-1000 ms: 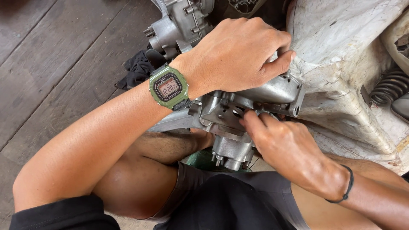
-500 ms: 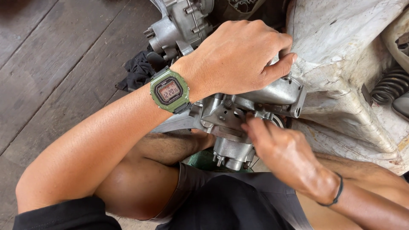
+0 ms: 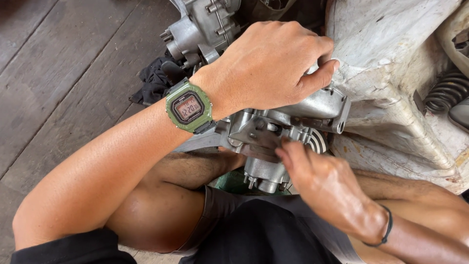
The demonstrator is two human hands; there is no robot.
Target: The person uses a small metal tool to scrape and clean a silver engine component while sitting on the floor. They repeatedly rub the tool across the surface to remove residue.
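While grey, weathered floor planks (image 3: pixel 58 83) with long open grain fill the left of the view, a crumpled black rag (image 3: pixel 152 82) lies on them beside a cast aluminium engine casing (image 3: pixel 202 27) — dull silver, ribbed, studded with bolt bosses. Just right of that, the left hand (image 3: pixel 268 66) comes in over a bare forearm wearing a square digital watch (image 3: pixel 189 107) with a matte olive-green case; the hand is closed down over the top of a smaller cast-metal engine part (image 3: pixel 273 129), fingers curled round its far edge and thumb pressed along its smooth rounded side, so it grips the part firmly. That part sits at the middle of the view, above the person's bent knees and dark shorts (image 3: pixel 264 230), its face a cluster of grey machined ledges, bolt heads and a stubby cylindrical spigot pointing downward. Below and to the right, the right hand (image 3: pixel 327 188), oily and slightly blurred, has its fingertips pinched narrow against the part's lower face — whether they hold anything small I cannot tell. A thin black band (image 3: pixel 386 230) circles that wrist. Farther right rises a chalky, flaking white moulded body (image 3: pixel 391 83), and at the edge a dark coil spring (image 3: pixel 447 90).
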